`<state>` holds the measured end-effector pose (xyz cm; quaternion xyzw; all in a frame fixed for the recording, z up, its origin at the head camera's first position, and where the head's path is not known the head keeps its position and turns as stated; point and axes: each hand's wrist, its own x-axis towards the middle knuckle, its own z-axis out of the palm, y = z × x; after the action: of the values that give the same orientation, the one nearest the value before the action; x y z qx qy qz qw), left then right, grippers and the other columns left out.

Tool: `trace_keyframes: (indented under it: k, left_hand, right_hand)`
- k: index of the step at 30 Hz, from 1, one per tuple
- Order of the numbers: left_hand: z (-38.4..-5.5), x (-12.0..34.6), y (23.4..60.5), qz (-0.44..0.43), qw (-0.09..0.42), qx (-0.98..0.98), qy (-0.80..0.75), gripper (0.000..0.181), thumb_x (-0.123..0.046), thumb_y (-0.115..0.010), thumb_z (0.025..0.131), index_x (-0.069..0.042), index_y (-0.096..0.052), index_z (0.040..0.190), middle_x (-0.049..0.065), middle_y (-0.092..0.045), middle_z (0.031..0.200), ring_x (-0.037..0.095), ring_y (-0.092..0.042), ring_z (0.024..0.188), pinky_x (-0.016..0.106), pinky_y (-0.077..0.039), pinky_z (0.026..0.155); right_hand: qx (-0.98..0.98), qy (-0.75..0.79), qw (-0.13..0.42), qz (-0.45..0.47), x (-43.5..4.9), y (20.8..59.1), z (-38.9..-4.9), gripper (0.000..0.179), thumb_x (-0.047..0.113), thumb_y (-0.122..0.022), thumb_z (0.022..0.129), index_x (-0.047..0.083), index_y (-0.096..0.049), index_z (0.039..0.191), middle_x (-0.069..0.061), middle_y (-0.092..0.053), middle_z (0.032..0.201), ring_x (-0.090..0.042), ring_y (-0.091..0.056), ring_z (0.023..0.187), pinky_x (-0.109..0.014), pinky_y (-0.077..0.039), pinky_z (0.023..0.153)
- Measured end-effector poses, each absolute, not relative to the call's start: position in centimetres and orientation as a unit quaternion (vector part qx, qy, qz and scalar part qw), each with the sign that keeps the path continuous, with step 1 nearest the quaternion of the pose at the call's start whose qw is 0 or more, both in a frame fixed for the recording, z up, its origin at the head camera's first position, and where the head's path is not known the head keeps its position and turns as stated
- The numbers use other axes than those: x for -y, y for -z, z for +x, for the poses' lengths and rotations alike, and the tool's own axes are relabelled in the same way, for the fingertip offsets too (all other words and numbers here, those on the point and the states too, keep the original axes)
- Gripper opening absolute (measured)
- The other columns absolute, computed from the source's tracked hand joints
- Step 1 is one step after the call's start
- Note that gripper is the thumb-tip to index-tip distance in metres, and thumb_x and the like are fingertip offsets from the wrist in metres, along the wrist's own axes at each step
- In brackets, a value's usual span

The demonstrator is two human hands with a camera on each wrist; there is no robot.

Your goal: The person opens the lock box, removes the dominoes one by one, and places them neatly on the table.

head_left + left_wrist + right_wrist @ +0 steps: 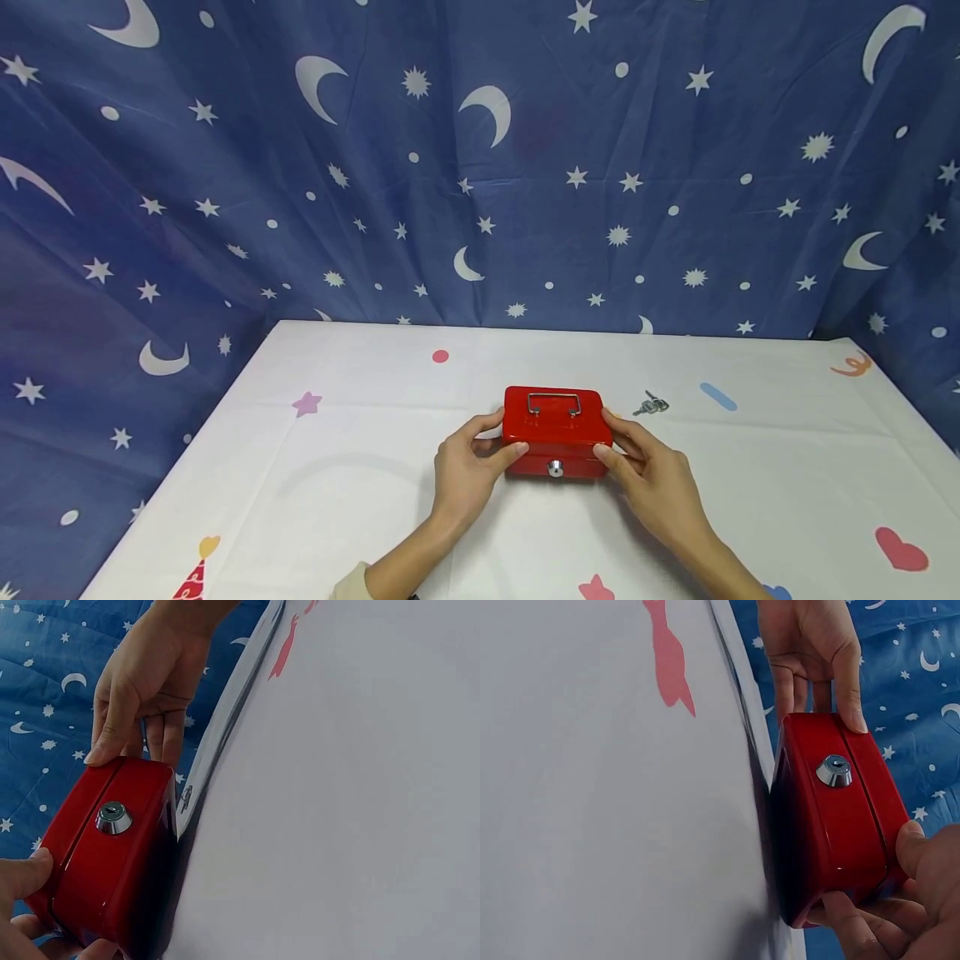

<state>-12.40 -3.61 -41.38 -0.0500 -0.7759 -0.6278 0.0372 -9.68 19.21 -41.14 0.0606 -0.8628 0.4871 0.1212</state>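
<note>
Basically, both hands are on the red cash box point(555, 446), which sits approx. mid-desk point(360, 508), lock side toward the person. L hand point(465, 475) grips the L end, R hand point(660, 492) the R end; on each, thumb's at the lid edge near the front corner w/ the other fingers bent round the side, so hands are only box-width apart. Can't tell if the box bottom touches the desk or is a bit up. Lid's down, w/ a thin seam betw. lid & base; wire handle point(553, 395) on top, silver lock point(555, 468) on the front, keyhole visible in both wrist views. Small bunch of keys point(651, 405) lies on the desk to the R, near the box but not touching. Desk cover's white w/ coloured prints, e.g. a purple star point(307, 404); blue moon-&-star curtain point(525, 267) behind.
</note>
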Motion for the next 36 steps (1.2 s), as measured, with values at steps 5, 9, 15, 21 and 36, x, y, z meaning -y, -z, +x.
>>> trace_keyframes:
  k: [5,9,15,21,36]
  left_hand:
    - [-12.3,3.7,41.3,-0.052,0.035,0.765,0.641,0.049,-0.022,-0.082,0.077,-0.01,-0.066,0.122,-0.001,-0.065,0.119,0.012,-0.069,0.086,0.025,-0.056,0.066]
    - [-12.2,3.7,41.3,-0.051,0.031,0.754,0.655,0.05,-0.023,-0.082,0.076,-0.009,-0.066,0.121,0.004,-0.069,0.112,0.014,-0.07,0.085,0.024,-0.056,0.068]
    - [-12.1,3.7,41.1,-0.043,0.035,0.749,0.66,0.048,-0.027,-0.083,0.075,-0.01,-0.068,0.119,0.008,-0.071,0.103,0.014,-0.07,0.084,0.023,-0.056,0.068]
    - [-11.9,3.6,40.7,-0.028,0.035,0.755,0.655,0.047,-0.028,-0.083,0.075,-0.011,-0.069,0.117,0.007,-0.072,0.098,0.013,-0.07,0.081,0.026,-0.057,0.064]
    - [-12.5,3.5,39.9,-0.026,0.062,0.779,0.624,0.041,-0.032,-0.084,0.074,-0.012,-0.073,0.108,0.003,-0.072,0.096,0.022,-0.065,0.054,0.029,-0.054,0.048]
  right_hand:
    - [0.863,-0.488,0.118,0.055,-19.2,41.0,-9.6,0.052,0.013,-0.072,0.085,0.004,-0.055,0.134,-0.012,-0.06,0.126,-0.019,-0.067,0.094,-0.024,-0.056,0.071]
    - [0.868,-0.481,0.117,0.045,-19.2,40.9,-9.4,0.052,0.011,-0.073,0.085,0.004,-0.056,0.133,-0.015,-0.062,0.122,-0.016,-0.07,0.082,-0.024,-0.056,0.057]
    - [0.892,-0.431,0.132,0.033,-19.2,40.5,-9.2,0.051,0.02,-0.075,0.084,0.005,-0.059,0.131,-0.012,-0.066,0.115,-0.019,-0.071,0.082,-0.021,-0.055,0.06]
    - [0.896,-0.416,0.149,0.051,-19.4,40.2,-9.4,0.049,0.017,-0.075,0.083,0.005,-0.061,0.128,-0.013,-0.068,0.109,-0.023,-0.068,0.093,-0.02,-0.053,0.06]
    - [0.897,-0.425,0.116,0.049,-20.1,38.9,-10.2,0.042,0.022,-0.075,0.084,0.009,-0.066,0.122,-0.011,-0.071,0.1,-0.019,-0.07,0.088,-0.025,-0.056,0.07]
